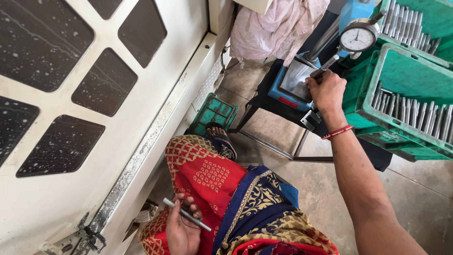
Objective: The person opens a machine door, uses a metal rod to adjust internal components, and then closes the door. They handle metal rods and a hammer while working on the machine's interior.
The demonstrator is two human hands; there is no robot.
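Two hands: both belong to the person wearing the camera, who sits with a red, blue and gold patterned cloth [222,189] over the lap.
Left hand: the left hand [181,231] rests low on the lap, palm up, fingers [188,204] curled loosely around a thin metal rod [187,215]; the rod lies slantwise across the fingers, both ends sticking out past them.
Right hand: the right hand [326,90] reaches forward to the gauge stand, fingers closed near the gauge's stem just above the plate; what they pinch there is hidden by the hand itself. A red thread band [337,132] sits on the wrist.
Gauge stand: a blue base [288,97] with a bright flat metal plate [296,78] on top, a steel post [323,42] rising behind it and a round dial gauge [358,38] held out over the plate. It stands on a small dark table [264,101] with thin metal legs.
Crates: a green plastic crate [401,75] just right of the stand holds a row of metal rods [415,111]; a second green crate [436,19] behind it holds more.
Floor: a small green crate [212,113] sits on the tiled floor beside a sandalled foot [222,139].
Left side: a large white panel with dark inset squares [94,80] fills that side of the view.
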